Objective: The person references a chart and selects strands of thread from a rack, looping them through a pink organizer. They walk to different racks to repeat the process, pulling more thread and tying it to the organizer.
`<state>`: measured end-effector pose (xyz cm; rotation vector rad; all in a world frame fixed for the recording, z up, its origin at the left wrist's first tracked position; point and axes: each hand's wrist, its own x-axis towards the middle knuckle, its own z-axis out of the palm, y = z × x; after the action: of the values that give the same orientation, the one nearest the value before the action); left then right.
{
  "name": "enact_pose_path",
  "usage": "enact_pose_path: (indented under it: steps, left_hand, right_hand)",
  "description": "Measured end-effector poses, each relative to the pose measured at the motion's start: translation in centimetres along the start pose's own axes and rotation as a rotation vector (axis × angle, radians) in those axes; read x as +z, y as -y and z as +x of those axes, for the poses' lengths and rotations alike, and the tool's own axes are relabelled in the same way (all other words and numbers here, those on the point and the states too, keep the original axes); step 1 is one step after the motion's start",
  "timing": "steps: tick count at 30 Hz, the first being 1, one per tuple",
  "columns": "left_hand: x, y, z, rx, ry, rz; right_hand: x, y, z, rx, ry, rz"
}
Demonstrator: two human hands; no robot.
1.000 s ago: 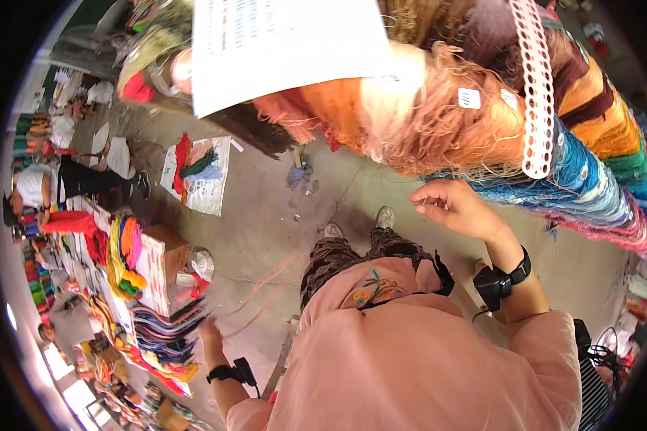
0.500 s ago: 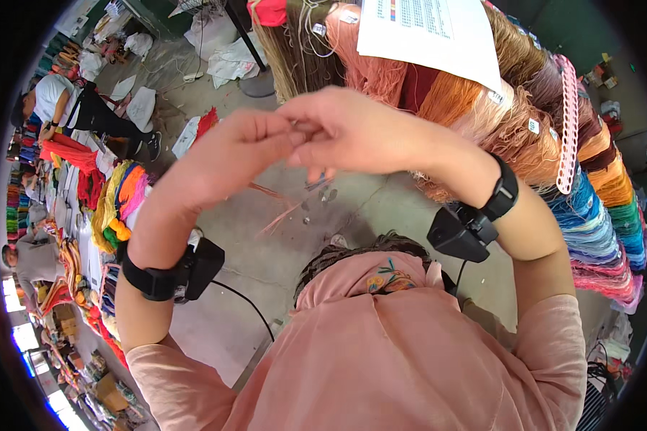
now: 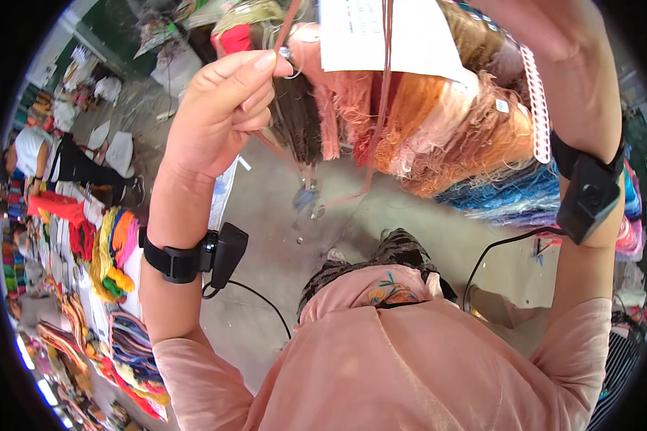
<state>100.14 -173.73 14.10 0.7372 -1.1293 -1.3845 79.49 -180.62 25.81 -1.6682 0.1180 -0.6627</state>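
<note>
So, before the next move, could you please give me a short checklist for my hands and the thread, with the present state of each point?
1. Left hand pinching the brown thread: ok.
2. Right hand grip: cannot tell; it is blurred and cut by the upper edge.
3. White sheet uncovered: not ok; brown strands hang across the view of it.
4. Strands free of the hanks behind: cannot tell; contact is unclear.
5. Black wrist devices strapped on both arms: ok.

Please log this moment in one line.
left grip: pinches reddish-brown thread; right grip: blurred, hold unclear; white printed sheet: over thread hanks
</note>
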Motion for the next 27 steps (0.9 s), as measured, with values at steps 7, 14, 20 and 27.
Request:
enact_pose_path:
  steps: [7, 14, 20, 27]
  left_hand:
    - [4.5, 0.8, 4.5, 0.018, 0.051, 0.021]
    - [10.4, 6.2, 8.8, -0.272, 0.144, 0.459]
    - [12.9, 10.2, 10.4, -0.188, 0.125, 0.551]
    - [22.2, 13.9, 21.2, -0.219, 0.223, 0.505]
  right_hand:
    - [-4.9, 0.4, -4.1, -0.07, -0.056, 0.175]
    - [-15.0, 4.8, -11.0, -0.174, -0.15, 0.297]
    - [-31.2, 12.0, -26.4, -0.793, -1.172, -0.079]
    - [-29.3, -2.4, -23.4, -0.068, -1.032, -0.375]
